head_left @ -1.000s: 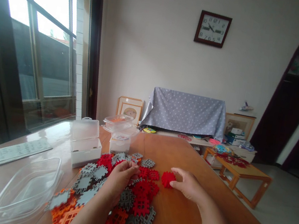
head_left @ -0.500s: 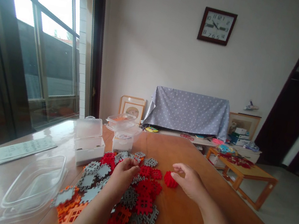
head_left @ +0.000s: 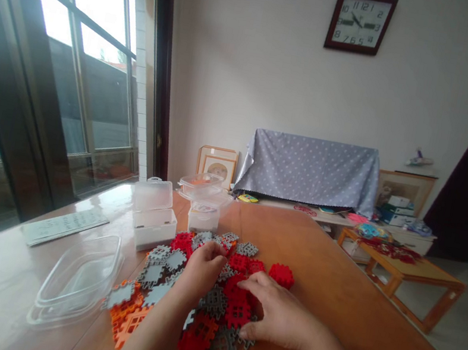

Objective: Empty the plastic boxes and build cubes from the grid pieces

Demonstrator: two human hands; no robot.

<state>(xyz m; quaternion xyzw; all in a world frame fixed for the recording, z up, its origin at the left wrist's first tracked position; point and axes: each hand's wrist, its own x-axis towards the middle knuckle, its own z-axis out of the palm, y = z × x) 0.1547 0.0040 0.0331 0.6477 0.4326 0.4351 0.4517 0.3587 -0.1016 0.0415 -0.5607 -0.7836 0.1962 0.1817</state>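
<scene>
Red, grey and orange interlocking plastic tiles with notched edges lie in a loose pile on the wooden table. Over the middle of the pile is my left hand (head_left: 205,266), its fingers closed in a pinch; what they hold, if anything, is hidden. My right hand (head_left: 277,312) reaches across the right side, thumb and fingers apart, around a red tile (head_left: 238,310) with a window pattern. Its thumb tip is by a grey tile (head_left: 246,339). A compact red stack of tiles (head_left: 282,276) sits apart, just beyond the right hand. Orange tiles (head_left: 130,325) lie left of my left forearm.
On the left are a clear plastic tub (head_left: 78,274) and a printed sheet (head_left: 66,225). An open-lidded white box (head_left: 155,230) stands behind the pile, with another small box (head_left: 203,219) and lidded containers (head_left: 200,182) beside it. A low wooden table (head_left: 420,271) stands beyond at right.
My right hand has left the red stack and moved left and nearer, over the loose tiles. The left hand stays pinched above the pile. The view has shifted slightly.
</scene>
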